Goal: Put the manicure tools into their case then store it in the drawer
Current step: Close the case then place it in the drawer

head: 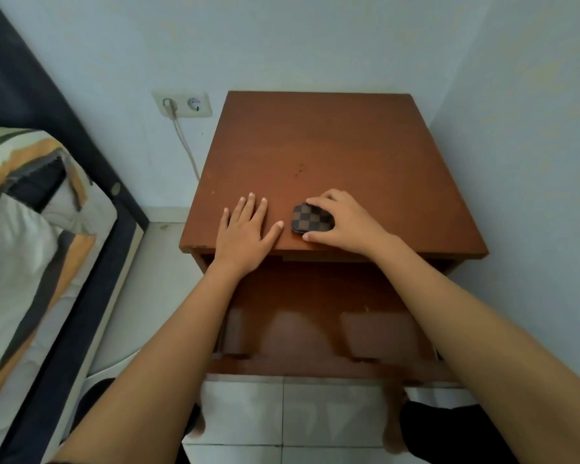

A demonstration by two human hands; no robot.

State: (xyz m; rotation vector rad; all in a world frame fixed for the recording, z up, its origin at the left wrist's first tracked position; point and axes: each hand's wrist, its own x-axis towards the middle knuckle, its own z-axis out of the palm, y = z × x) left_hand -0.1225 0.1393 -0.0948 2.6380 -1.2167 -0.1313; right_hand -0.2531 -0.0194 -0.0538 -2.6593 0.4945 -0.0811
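The manicure case, a small rounded pouch in a brown and dark checkerboard pattern, lies closed and flat on the top of the wooden nightstand, near the front edge and slightly right of the middle. The right hand is curled over its right side: the fingers reach across the far edge and the thumb presses against the near edge, so the case is pinched between them while it rests on the wood. Whether it is lifted at all cannot be told. Just beside the case, to its left, the left hand lies palm down and flat on the nightstand top with fingers spread, holding nothing; its thumb tip sits very near the case's left edge, apparently not touching it. Both bare forearms reach in from the bottom of the view. Below the top's front edge, the drawer stands pulled out toward the person, its brown interior visible between the arms, with nothing clearly visible inside. The nightstand stands in a corner against pale walls, on a white tiled floor. On the wall to its left is a double power socket with a white cable plugged in and hanging down behind the nightstand. Farther left is a bed with a dark frame and striped bedding.
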